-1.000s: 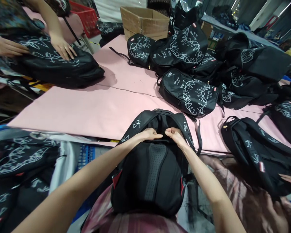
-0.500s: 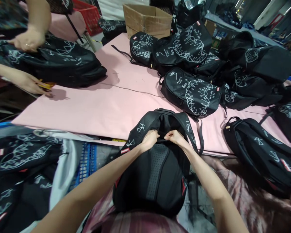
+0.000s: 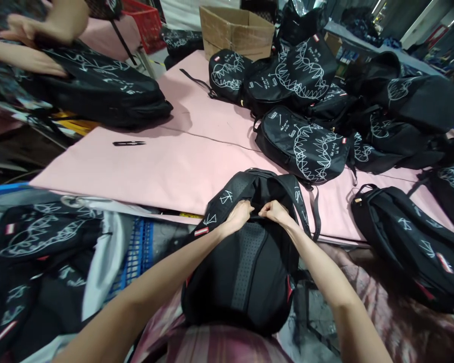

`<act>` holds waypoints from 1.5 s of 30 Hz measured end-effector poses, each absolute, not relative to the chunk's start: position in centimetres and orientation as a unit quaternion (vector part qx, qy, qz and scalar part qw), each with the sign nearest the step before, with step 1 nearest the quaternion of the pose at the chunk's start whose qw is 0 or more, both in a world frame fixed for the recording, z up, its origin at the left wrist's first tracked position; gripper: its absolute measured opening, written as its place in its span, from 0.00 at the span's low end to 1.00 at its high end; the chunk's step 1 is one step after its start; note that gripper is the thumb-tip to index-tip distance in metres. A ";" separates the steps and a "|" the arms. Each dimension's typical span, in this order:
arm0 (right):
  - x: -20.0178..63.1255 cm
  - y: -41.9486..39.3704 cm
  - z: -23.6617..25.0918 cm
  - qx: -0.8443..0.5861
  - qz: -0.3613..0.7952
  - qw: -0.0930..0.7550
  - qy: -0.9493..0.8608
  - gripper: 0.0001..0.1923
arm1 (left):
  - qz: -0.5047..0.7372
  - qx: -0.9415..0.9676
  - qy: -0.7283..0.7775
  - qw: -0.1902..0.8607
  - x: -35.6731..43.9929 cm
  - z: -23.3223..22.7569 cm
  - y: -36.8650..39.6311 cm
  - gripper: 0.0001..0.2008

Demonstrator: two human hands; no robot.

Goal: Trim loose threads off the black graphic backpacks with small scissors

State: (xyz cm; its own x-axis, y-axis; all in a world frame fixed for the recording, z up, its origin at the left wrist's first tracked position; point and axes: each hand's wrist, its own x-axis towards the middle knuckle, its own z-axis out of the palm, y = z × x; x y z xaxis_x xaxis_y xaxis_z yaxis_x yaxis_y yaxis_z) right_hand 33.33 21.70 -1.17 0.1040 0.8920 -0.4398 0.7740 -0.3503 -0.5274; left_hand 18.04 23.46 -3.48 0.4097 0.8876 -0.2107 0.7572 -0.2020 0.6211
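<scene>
A black backpack (image 3: 245, 282) leans between my body and the table edge, its padded back panel facing me and its shoulder straps spread over the pink table. My left hand (image 3: 240, 217) is closed at the upper edge of the back panel, fingers pinching the fabric there. Close to it on the right, my right hand (image 3: 275, 212) pinches the same upper edge, thumb and fingers together. The dark opening beyond my fingers shows little detail. White scribbled marks run along both straps.
Several black printed backpacks (image 3: 302, 146) lie on the pink table (image 3: 151, 171). A black narrow tool (image 3: 128, 143), perhaps thread snips, lies at left. A co-worker's hands work at another backpack (image 3: 113, 96). Behind stands a cardboard box (image 3: 236, 38); more backpacks (image 3: 41, 237) fill the lower left.
The co-worker's lower hand has left the table edge and reaches into their backpack; a black narrow tool now shows on the table. My hands keep their grip, almost unmoved.
</scene>
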 end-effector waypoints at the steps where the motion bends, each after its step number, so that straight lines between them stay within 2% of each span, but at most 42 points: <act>1: 33.3 21.6 -1.1 -0.738 0.355 0.082 -0.568 0.01 | 0.104 0.770 0.534 0.334 18.0 -3.4 23.5 0.10; 4: 33.8 21.2 -0.6 -0.725 0.334 0.093 -0.595 0.02 | 0.133 0.783 0.508 0.334 17.5 -2.7 23.4 0.14; 8: 35.4 20.8 0.8 -0.685 0.274 0.117 -0.665 0.07 | 0.174 0.840 0.383 0.343 15.3 -2.3 21.6 0.12; 13: 36.1 21.5 1.8 -0.538 0.094 0.022 -0.837 0.07 | 0.264 0.889 0.271 0.259 13.1 -3.8 19.3 0.12; 21: 34.7 23.0 1.2 -0.463 0.023 -0.061 -0.884 0.06 | 0.279 0.892 0.257 0.245 12.8 -4.4 18.6 0.11; 32: 34.0 23.3 0.5 -0.453 -0.009 -0.094 -0.887 0.12 | 0.290 0.884 0.274 0.245 13.0 -4.8 18.2 0.12; 39: 35.5 22.6 0.4 -0.531 0.060 -0.041 -0.844 0.09 | 0.292 0.884 0.274 0.241 13.0 -4.8 18.2 0.13; 45: 34.7 22.9 0.5 -0.483 0.024 -0.071 -0.873 0.07 | 0.296 0.884 0.276 0.232 13.1 -4.9 18.3 0.12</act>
